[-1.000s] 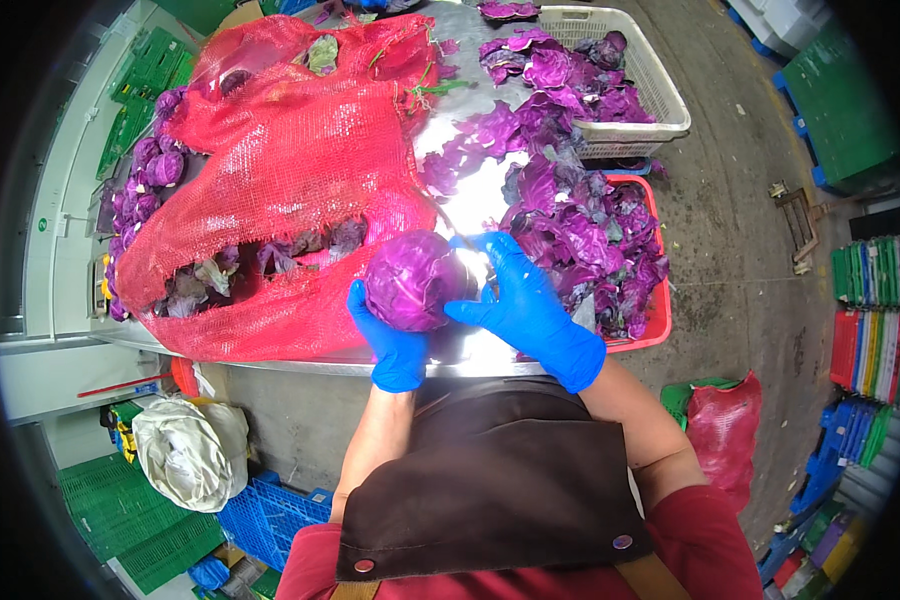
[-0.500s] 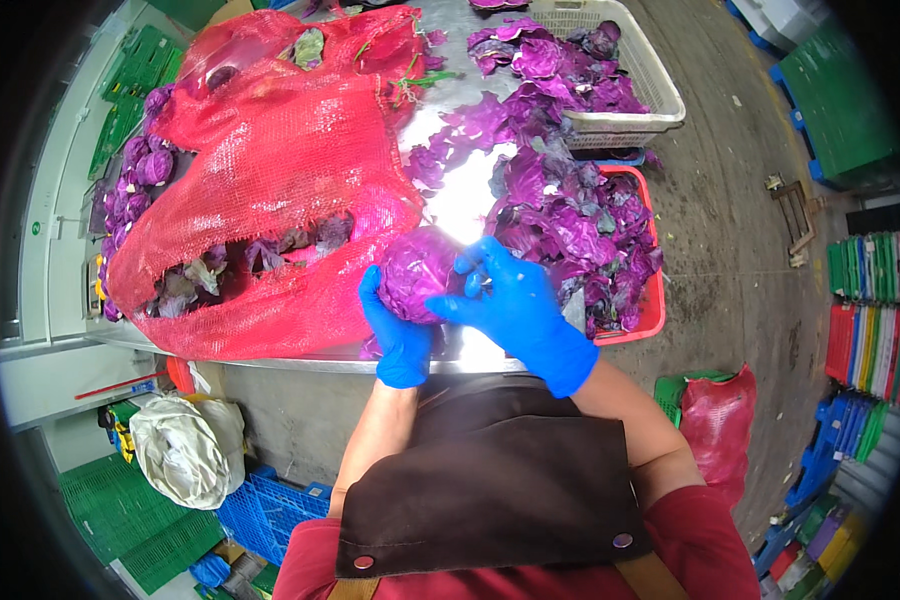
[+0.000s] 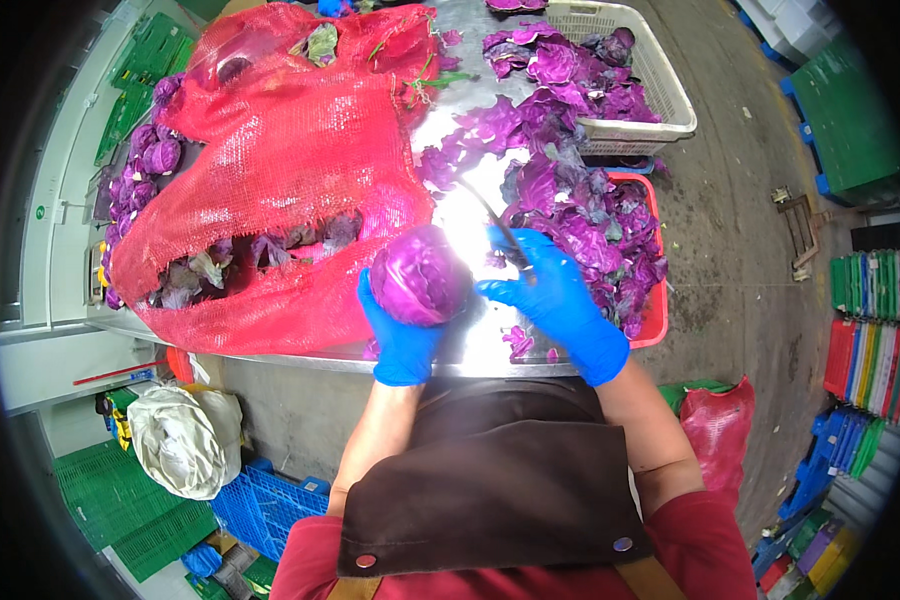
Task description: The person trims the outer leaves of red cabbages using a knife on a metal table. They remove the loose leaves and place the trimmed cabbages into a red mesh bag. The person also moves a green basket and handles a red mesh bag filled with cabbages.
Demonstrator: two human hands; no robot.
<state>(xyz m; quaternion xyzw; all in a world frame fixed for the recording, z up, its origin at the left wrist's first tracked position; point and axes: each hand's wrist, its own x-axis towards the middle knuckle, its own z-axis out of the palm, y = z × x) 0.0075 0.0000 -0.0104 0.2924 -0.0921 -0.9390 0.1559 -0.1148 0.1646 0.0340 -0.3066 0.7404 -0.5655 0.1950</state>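
Note:
My left hand (image 3: 405, 335), in a blue glove, is wrapped under and around the left side of a round red cabbage (image 3: 422, 275) just above the metal table. In my blue-gloved right hand (image 3: 555, 300) is a thin, dark, slightly curved knife (image 3: 497, 222) that points forward and left over the table. That hand is just right of the cabbage, its thumb reaching toward it, and it is closed around the knife. Small purple leaf scraps (image 3: 519, 342) lie on the table near the front edge.
A red mesh bag (image 3: 290, 150) with leaves showing through its opening covers the table's left. More red cabbages (image 3: 150, 155) lie beyond it. Loose purple leaves (image 3: 560, 200) heap over a red crate (image 3: 654, 325) at right; a white crate (image 3: 660, 75) stands behind it.
My right hand has drawn back from the cabbage to the right, and the knife now shows in front of it. The cabbage has turned slightly in my left hand. Leaf scraps near the table edge are now visible.

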